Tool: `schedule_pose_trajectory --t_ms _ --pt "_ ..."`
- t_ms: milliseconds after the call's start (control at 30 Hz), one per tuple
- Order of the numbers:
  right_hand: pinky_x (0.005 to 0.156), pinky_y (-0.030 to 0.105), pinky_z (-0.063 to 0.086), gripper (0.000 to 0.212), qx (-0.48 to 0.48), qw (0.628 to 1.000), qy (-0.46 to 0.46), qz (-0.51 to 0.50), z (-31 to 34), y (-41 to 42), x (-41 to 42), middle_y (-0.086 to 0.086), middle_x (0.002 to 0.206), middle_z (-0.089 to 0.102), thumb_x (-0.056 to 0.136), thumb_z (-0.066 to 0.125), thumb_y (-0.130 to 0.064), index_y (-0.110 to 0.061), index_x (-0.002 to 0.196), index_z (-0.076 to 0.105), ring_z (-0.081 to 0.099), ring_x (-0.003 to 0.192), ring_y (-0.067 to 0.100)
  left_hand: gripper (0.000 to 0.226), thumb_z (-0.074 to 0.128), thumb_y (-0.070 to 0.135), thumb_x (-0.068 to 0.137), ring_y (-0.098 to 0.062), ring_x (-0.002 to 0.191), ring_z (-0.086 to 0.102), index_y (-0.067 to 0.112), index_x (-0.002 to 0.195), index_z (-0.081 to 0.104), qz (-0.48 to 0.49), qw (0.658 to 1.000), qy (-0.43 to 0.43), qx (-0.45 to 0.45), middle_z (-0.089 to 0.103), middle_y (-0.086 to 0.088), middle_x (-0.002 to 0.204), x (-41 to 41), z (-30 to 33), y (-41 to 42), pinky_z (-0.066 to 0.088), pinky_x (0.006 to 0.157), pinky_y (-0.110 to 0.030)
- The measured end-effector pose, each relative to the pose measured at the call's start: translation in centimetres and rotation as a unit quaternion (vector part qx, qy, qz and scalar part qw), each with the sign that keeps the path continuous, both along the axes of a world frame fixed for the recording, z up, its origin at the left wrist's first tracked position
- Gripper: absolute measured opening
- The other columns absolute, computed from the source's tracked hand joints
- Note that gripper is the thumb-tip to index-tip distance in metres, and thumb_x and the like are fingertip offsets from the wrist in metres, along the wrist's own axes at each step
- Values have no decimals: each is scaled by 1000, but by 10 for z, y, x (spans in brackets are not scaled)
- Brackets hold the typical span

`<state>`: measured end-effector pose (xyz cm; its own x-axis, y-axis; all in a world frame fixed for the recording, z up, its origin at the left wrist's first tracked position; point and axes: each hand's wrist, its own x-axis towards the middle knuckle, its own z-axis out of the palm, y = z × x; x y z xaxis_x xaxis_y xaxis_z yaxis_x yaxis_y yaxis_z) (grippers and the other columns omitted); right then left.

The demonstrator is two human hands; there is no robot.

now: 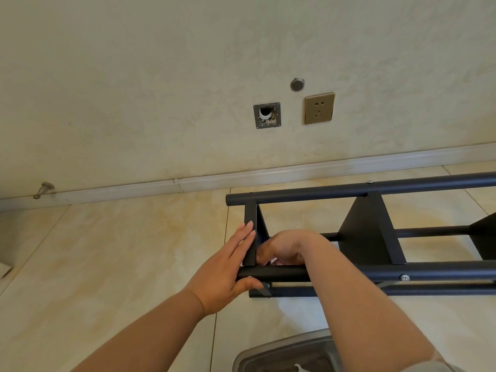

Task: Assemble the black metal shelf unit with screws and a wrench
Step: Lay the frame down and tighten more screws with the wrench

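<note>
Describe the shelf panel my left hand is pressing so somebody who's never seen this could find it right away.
Start at the black shelf frame lying on its side on the tiled floor. Go to its open end, farthest from the middle panel. The end panel stands there between the tubes, the only one with the left hand flat against it.

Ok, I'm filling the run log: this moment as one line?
black metal shelf unit on its side | left hand flat against end panel | right hand curled behind it, contents hidden
</note>
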<state>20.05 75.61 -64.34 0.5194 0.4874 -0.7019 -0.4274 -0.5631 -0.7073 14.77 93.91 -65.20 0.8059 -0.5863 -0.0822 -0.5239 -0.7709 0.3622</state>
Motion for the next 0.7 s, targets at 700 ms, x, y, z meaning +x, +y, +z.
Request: schedule_pose_trajectory --t_ms 700 --pt "76 26 47 23 -11 1000 -11 19 0 0 -1 4 98 62 94 52 -17 -13 115 61 58 84 12 83 22 80 78 7 140 -13 36 144 -5 16 1000 -15 -14 -20 32 149 -3 -3 -1 13 115 -16"
